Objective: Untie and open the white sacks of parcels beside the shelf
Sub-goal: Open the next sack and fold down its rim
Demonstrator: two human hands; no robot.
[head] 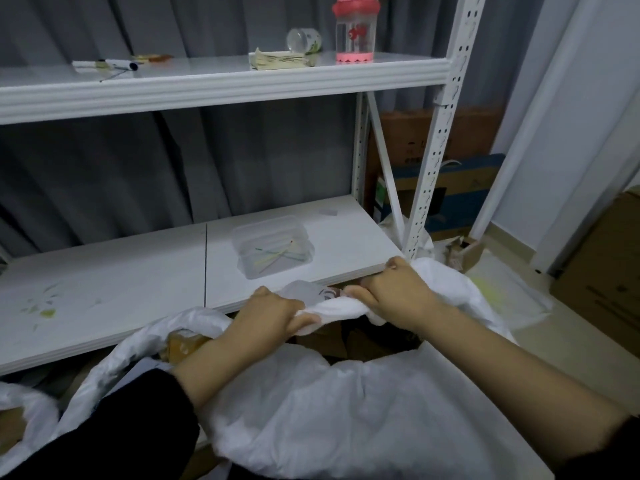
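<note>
Clenching the bunched rim (341,308) of a white sack (311,410) at both ends, my left grip (277,315) and right grip (393,294) hold it just in front of the lower shelf board (138,289), fingers curled tight round the fabric. The twisted band runs left to right between them, roughly along the shelf's front edge and rising a little toward the right. The sack's body lies below it and toward me, slumped on the floor beside the shelf. Its mouth gapes dark just beneath the band, and a brown parcel (183,342) shows in the opening under my left wrist. My right grip sits nearer the shelf post (429,188), my left nearer the parcels. By my reading the tie is already off, and widening the mouth means drawing the two ends apart along that axis. More white sacking (31,403) bunches at lower left; whether it is a second sack I cannot tell.
</note>
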